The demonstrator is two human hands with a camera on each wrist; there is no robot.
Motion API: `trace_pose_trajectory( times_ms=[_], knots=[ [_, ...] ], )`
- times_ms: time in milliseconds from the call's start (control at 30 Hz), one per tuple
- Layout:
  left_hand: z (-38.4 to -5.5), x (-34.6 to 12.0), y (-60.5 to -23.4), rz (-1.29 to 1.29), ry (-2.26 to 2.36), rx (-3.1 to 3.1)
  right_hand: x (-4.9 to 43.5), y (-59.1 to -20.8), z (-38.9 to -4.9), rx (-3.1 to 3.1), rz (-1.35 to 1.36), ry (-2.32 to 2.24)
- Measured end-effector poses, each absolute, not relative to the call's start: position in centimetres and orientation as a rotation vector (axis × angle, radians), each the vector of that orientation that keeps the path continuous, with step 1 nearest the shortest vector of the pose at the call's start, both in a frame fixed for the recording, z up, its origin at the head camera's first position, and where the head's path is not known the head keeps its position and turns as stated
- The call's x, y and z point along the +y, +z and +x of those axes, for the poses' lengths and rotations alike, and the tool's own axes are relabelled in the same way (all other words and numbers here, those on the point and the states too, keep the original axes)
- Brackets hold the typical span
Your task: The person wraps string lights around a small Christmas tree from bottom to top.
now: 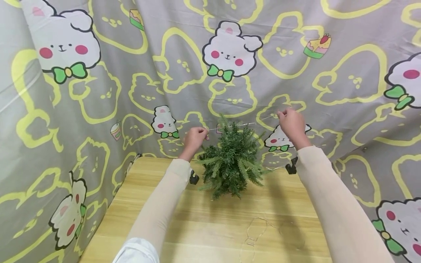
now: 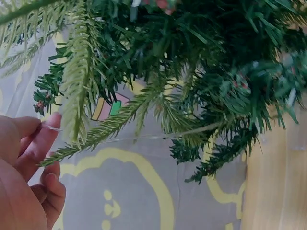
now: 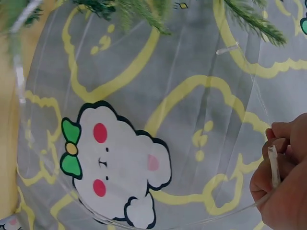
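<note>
A small artificial Christmas tree (image 1: 230, 162) stands on the wooden table, between both hands. At its left side my left hand (image 1: 195, 140) pinches a clear string light wire (image 2: 153, 138) between thumb and finger. That wire runs behind a light green branch (image 2: 110, 125) in the left wrist view. To the right of the tree and a little higher, my right hand (image 1: 292, 125) grips the string light, its fingers curled round the wire. One clear bulb (image 3: 228, 48) hangs on the strand near the branches, and another (image 3: 274, 165) lies against the right hand's fingers.
More thin wire (image 1: 250, 239) lies in loops on the table (image 1: 197, 223) in front of the tree. Black clips (image 1: 291, 166) sit at the table's back edge, on either side of the tree. A grey curtain (image 1: 194, 87) with rabbit prints hangs close behind.
</note>
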State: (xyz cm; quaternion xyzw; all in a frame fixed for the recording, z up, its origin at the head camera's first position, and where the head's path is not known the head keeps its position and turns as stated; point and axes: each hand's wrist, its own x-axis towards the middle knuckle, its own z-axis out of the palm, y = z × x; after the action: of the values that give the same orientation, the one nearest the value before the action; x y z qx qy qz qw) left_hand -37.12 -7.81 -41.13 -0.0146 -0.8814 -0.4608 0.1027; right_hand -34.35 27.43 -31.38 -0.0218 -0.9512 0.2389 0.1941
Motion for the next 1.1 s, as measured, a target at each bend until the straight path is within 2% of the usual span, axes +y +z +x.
trace_pose_trajectory(
  times_ms=[467,800,967,1100],
  knots=[
    [-37.0,-7.3,-40.7,-0.189,-1.323,-2.759,30.3,-36.0,-29.2,-2.53,-0.208,0.907],
    [-37.1,-6.9,-40.1,-0.354,-1.171,-2.894,30.4,-37.6,-25.5,-2.345,-0.244,1.149],
    [-36.4,-7.5,-40.1,-0.365,-1.253,-2.832,30.6,-37.1,-23.4,-2.424,-0.181,1.102],
    [-34.4,-8.6,-39.8,-0.283,-1.285,-2.671,31.5,-36.9,-22.4,-2.546,-0.046,0.955]
  ],
)
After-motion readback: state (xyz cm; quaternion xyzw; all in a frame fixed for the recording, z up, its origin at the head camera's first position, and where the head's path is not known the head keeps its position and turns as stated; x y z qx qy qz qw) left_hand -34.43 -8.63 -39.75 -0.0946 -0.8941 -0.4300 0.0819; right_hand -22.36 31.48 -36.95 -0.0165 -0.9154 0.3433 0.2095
